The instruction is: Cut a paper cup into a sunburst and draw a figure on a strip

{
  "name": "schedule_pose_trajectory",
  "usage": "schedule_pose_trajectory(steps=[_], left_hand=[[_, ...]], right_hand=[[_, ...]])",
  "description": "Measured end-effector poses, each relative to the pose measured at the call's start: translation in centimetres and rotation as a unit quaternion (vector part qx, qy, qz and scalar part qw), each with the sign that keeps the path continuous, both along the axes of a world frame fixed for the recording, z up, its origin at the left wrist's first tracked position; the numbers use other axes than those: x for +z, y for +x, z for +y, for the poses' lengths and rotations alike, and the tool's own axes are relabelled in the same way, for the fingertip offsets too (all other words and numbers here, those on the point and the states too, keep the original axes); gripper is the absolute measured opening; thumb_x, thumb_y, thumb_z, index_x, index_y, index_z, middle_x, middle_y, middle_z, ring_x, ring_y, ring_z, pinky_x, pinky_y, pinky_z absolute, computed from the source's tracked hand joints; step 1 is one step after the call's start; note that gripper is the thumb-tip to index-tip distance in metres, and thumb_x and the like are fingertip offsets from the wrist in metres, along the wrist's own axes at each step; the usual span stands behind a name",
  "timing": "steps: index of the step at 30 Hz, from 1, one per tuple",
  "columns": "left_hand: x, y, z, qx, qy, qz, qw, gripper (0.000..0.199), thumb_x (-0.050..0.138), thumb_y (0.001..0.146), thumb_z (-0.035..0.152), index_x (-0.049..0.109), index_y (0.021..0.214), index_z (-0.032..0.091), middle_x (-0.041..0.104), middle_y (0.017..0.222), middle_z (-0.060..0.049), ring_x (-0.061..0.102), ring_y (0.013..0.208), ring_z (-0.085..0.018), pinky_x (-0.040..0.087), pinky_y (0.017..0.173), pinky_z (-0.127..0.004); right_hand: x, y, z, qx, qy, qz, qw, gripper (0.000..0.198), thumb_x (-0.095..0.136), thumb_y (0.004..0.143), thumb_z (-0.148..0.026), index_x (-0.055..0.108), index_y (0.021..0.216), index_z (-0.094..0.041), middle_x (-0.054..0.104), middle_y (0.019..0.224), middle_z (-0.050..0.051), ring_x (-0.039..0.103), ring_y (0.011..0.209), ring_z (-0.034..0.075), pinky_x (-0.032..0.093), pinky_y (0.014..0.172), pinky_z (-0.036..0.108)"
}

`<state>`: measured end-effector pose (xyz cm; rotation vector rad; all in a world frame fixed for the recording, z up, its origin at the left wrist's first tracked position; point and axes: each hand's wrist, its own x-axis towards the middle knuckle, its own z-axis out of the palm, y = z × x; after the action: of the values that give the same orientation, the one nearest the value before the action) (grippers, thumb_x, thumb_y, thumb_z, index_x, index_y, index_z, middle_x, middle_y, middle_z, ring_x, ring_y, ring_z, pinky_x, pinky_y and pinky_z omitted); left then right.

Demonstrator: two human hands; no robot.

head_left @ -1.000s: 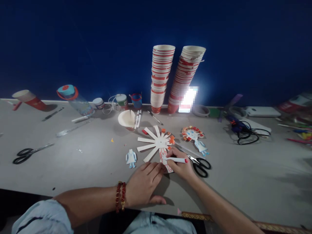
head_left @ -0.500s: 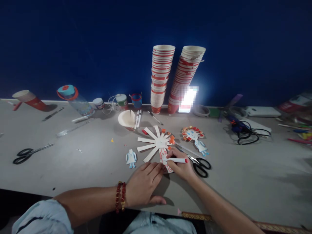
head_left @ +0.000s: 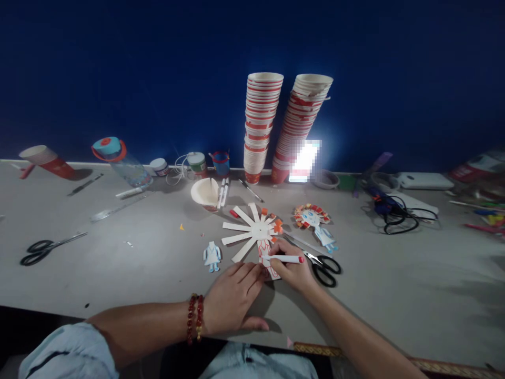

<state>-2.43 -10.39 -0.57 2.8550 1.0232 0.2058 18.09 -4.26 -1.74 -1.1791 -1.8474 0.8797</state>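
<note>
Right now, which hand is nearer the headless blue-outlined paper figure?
Left. The left hand lies just right of the paper figure; the right hand, holding a marker, is farther right.

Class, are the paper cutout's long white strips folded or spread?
Spread: the long white strips fan outward with clear gaps between them.

smooth plastic marker [head_left: 290,259], matt paper cutout [head_left: 260,230], metal-bladed scissors [head_left: 314,258], glossy beads [head_left: 200,315]

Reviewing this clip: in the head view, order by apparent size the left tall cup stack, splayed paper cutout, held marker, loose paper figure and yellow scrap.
1. Left tall cup stack
2. Splayed paper cutout
3. Held marker and loose paper figure, not ranked: the marker looks longer, the figure broader
4. Yellow scrap
</note>
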Motion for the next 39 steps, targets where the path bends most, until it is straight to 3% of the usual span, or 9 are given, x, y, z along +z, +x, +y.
schedule_pose_trajectory(steps=[28,39], left_hand=[[0.03,-0.01,-0.09,-0.001,-0.01,-0.009,1.0,0.093,0.031,0.084,0.08,0.042,0.14,0.007,0.05,0.141,-0.02,0.046,0.127,-0.031,0.03,0.109,-0.045],[-0.05,-0.05,-0.08,-0.003,-0.005,-0.006,1.0,0.093,0.026,0.085,0.079,0.041,0.141,0.006,0.049,0.143,-0.018,0.045,0.127,-0.032,0.029,0.109,-0.045]], right_hand=[[0.12,-0.03,-0.06,0.004,0.001,0.008,1.0,0.005,0.053,0.072,-0.018,0.055,0.069,-0.022,0.054,0.064,-0.003,0.048,0.057,0.014,0.037,0.056,0.026],[-0.12,0.09,-0.28,-0.091,-0.031,0.14,0.985,0.006,0.054,0.077,-0.022,0.056,0.071,-0.023,0.055,0.064,-0.001,0.049,0.057,0.016,0.039,0.055,0.029]])
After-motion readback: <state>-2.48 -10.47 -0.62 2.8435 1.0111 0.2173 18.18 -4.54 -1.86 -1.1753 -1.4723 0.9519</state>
